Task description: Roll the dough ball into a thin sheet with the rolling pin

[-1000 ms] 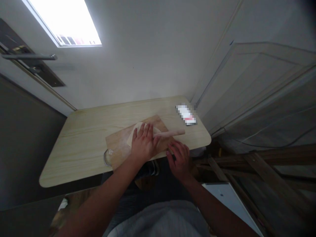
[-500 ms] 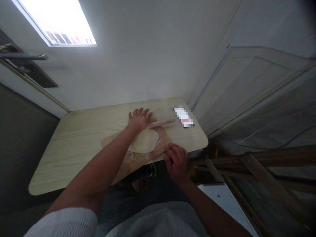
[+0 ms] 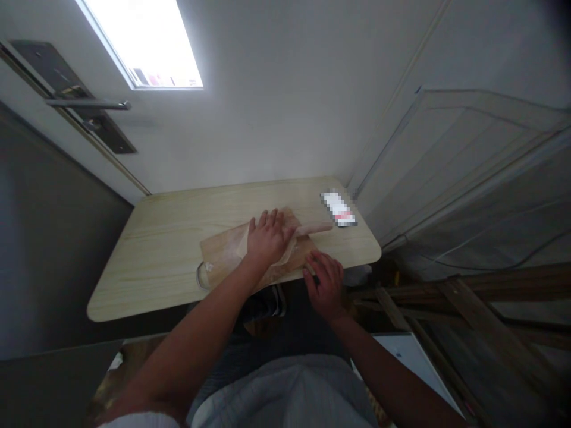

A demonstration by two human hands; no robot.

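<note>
My left hand lies palm down with its fingers stretched out, over the dough sheet and against the near end of a wooden rolling pin. The pin's other end sticks out to the right; part of it is hidden by the hand. Beneath is a thin, pale dough sheet, partly covered by my hand, on a floured wooden board with a metal loop handle. My right hand rests its fingertips at the board's near right corner, thumb apart from the fingers.
The board lies on a light wood-grain table with rounded corners. A phone lies at the table's right end. A white door with a metal handle stands behind the table. Wooden beams are at the lower right.
My left hand has moved nearer over the dough, covering more of it. The view has shifted, bringing the board's metal handle into sight. My right hand stays at the board's corner.
</note>
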